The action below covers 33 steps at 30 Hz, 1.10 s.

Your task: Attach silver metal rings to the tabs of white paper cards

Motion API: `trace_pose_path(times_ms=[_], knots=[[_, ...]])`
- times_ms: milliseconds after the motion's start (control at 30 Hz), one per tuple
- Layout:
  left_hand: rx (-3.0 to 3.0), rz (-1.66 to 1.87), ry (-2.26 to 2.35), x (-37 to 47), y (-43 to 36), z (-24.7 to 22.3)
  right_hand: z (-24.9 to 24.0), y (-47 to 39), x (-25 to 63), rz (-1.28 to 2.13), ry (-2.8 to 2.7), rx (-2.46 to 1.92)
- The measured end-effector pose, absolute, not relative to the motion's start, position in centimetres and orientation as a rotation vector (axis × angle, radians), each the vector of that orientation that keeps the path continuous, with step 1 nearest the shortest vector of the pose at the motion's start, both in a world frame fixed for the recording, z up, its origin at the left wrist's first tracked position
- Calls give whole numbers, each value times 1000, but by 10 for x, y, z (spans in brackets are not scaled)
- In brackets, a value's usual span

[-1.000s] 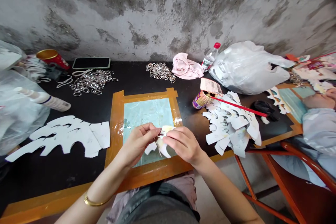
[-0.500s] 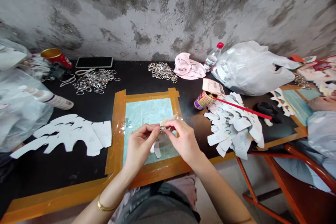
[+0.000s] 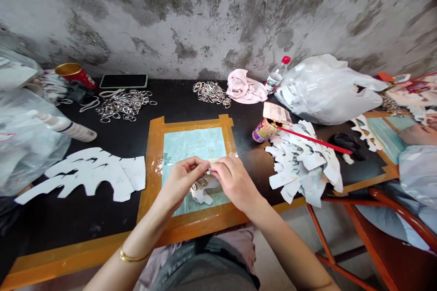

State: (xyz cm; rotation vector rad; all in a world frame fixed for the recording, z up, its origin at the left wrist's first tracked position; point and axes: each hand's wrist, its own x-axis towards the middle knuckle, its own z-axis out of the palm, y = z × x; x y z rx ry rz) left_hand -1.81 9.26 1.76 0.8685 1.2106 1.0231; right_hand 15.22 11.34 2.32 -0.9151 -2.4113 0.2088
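Over the pale blue work sheet [image 3: 191, 138], my left hand [image 3: 180, 181] and my right hand [image 3: 236, 184] meet with fingertips almost touching. Both are closed in a pinch on a small white cut-out piece [image 3: 204, 196] with notched edges, which hangs below the fingers. Metal rings [image 3: 200, 183] sit on this piece beside my left fingers. What exactly lies between the fingertips is mostly hidden.
White cut-outs [image 3: 102, 173] lie left, and a heap of them [image 3: 303, 163] lies right. Ring piles [image 3: 124, 104] [image 3: 211, 93], a phone [image 3: 123, 81], a pink cloth [image 3: 246, 87], a bottle [image 3: 275, 77] and a plastic bag [image 3: 327, 91] stand behind. Another person's hand [image 3: 418, 135] is far right.
My right fingers have curled over more at the pinch, and that hand has turned. The white piece has shifted slightly, with more of it and its rings showing below my fingers.
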Motion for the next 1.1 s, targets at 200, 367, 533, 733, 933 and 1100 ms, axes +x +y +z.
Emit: trace_pose_path(times_ms=[200,367,533,733,933,1100], knots=[[658,1102,1146,-7,90,20,12,116,156,147,-2297,-723],[457,1237,1054,0,93,19,13,115,152,313,-2122,-916],[804,1277,1268,-6,93,12,25,113,150,654,-2043,-982],[1049,1222,1491,-4,93,13,22,108,142,485,-2017,-1038],[1072,1151,1491,0,94,15,21,108,143,568,-2048,-1124],[913,1151,1421,-1,95,16,27,110,146,419,-2173,-999]])
